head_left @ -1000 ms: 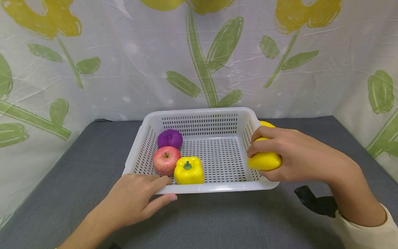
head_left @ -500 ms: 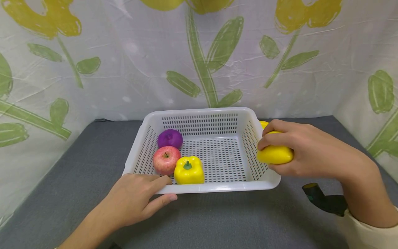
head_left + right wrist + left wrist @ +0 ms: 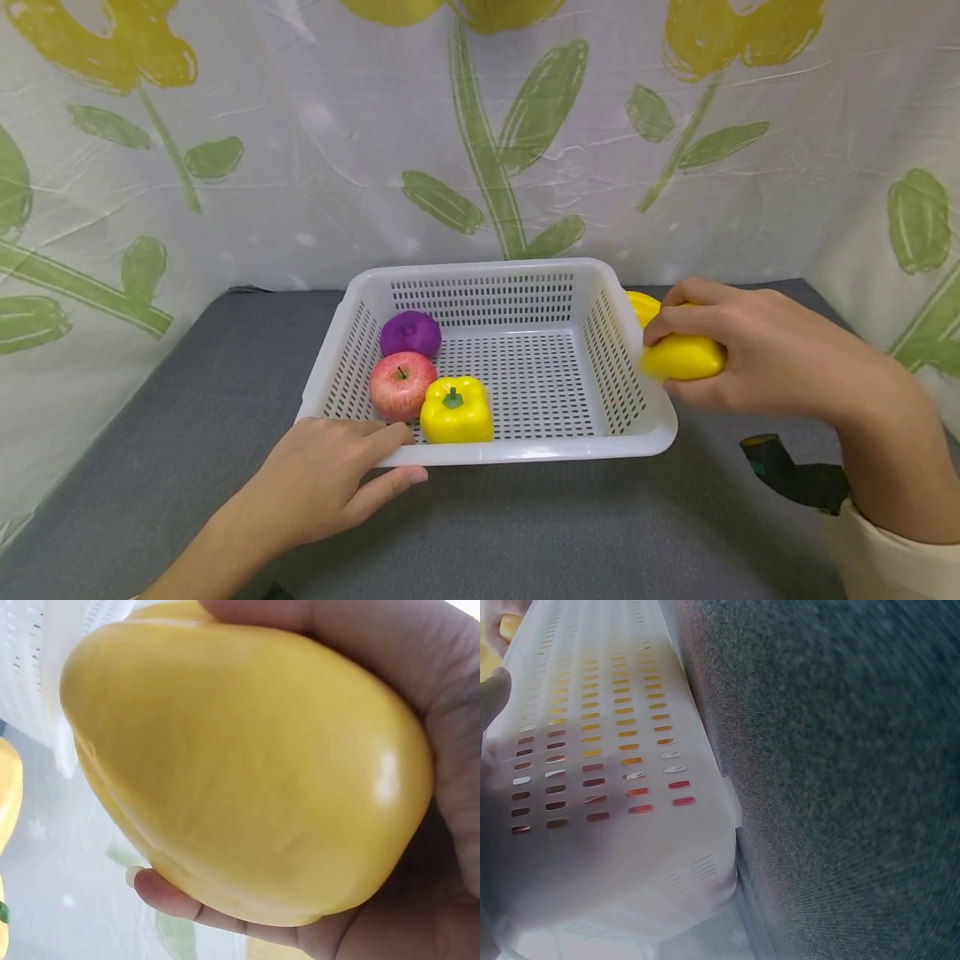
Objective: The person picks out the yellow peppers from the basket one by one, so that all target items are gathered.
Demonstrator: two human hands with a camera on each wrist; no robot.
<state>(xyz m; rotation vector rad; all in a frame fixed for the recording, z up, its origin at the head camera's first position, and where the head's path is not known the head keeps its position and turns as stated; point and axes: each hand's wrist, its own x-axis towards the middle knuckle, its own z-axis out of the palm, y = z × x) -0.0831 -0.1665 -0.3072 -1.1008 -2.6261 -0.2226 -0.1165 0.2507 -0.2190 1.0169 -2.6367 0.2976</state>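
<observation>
A white plastic basket (image 3: 495, 452) stands on a grey surface. My left hand (image 3: 330, 475) holds its front rim near the left corner, with the thumb outside the wall. In my right hand (image 3: 757, 350) is a smooth, lobed yellow bell pepper (image 3: 240, 765), gripped just off the basket's right side; no stem shows on it. Inside the basket, toward the left, sit a purple round vegetable (image 3: 410, 334), a red apple (image 3: 402, 386) and another yellow bell pepper (image 3: 457, 411) with a green stem.
Behind my right hand, outside the basket's right wall, lies another yellow item (image 3: 643, 307), partly hidden. A dark fitting (image 3: 795, 479) is on my right wrist. A flower-printed cloth (image 3: 315, 167) hangs behind the grey surface (image 3: 525, 533).
My right hand has moved right with the yellow bell pepper, from over the basket's right wall to outside it. The left hand and the basket have stayed in place.
</observation>
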